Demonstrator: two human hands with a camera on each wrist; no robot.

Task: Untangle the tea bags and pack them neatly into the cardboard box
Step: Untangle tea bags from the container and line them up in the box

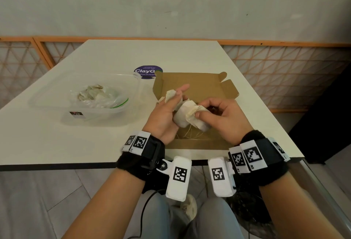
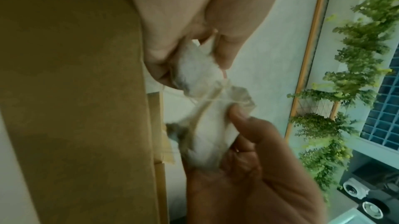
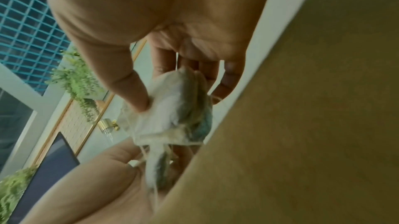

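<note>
A clump of pale tea bags (image 1: 185, 114) with knotted strings hangs between my two hands above the open cardboard box (image 1: 201, 86). My left hand (image 1: 171, 103) holds one end of the clump, index finger stretched out, with a bag (image 2: 194, 72) caught between its fingers. My right hand (image 1: 212, 112) pinches another bag (image 3: 172, 108) with thumb and fingers. Loose strings (image 1: 190, 135) dangle down onto the box floor. In the left wrist view the knot of strings (image 2: 215, 96) sits between the two bags.
A clear plastic tub (image 1: 91, 98) at the left holds a plastic bag with more tea bags (image 1: 95, 94). A purple round sticker (image 1: 145, 71) lies behind the box. The table edge (image 1: 76, 164) runs just in front of my wrists.
</note>
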